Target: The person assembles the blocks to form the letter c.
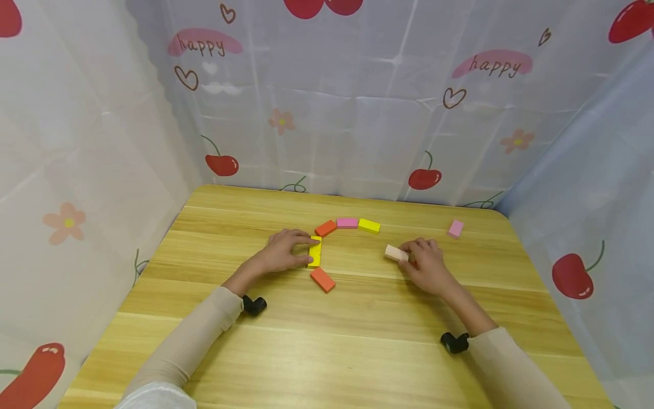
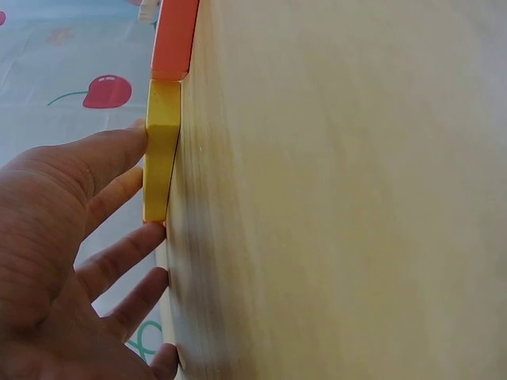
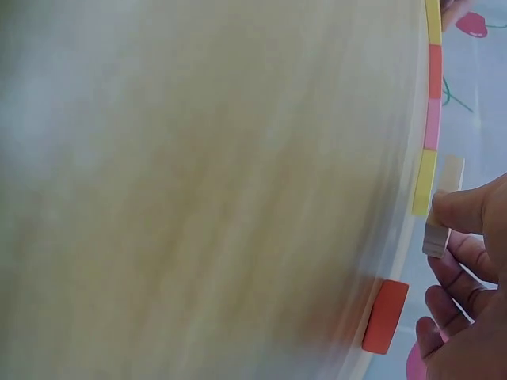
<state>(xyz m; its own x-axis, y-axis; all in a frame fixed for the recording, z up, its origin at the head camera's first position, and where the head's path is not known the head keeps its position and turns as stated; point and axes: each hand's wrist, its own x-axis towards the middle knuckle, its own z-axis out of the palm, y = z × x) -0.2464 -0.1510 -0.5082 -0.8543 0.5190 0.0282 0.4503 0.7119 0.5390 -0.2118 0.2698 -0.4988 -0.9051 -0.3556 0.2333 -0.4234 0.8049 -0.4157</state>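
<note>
My left hand is at a yellow block, thumb at its near left edge and index finger over its far part. The left wrist view has the thumb against that yellow block, with an orange block right at its end. My right hand pinches a pale wooden block between thumb and fingers, held up off the table in the right wrist view. Below that hand, a red-orange block stands on the table, mostly hidden by the hand in the head view.
An orange block, a pink block and a yellow block curve along the far side. Nearer lies another orange block. A lone pink block sits at far right. Cherry-print curtains surround the wooden table.
</note>
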